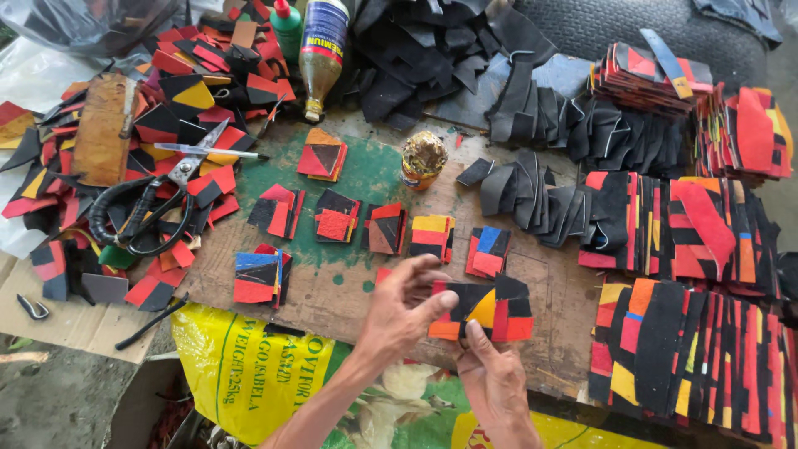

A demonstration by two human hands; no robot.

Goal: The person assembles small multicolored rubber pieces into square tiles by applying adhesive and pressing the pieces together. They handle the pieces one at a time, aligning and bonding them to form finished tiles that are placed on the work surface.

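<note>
Your left hand [403,312] and right hand [490,374] both pinch the patchwork piece [486,309], fingers closed; its long axis runs rightward past your fingertips.

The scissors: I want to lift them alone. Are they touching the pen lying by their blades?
Touching. In the head view the white pen lies straight across the scissors' blades, with no gap visible where they cross, on the scrap pile.

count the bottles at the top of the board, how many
2, both at the top edge. A green bottle with a red cap stands behind the scraps, and a brown-glass bottle leans beside it on its right. More may be hidden under the piles.
</note>
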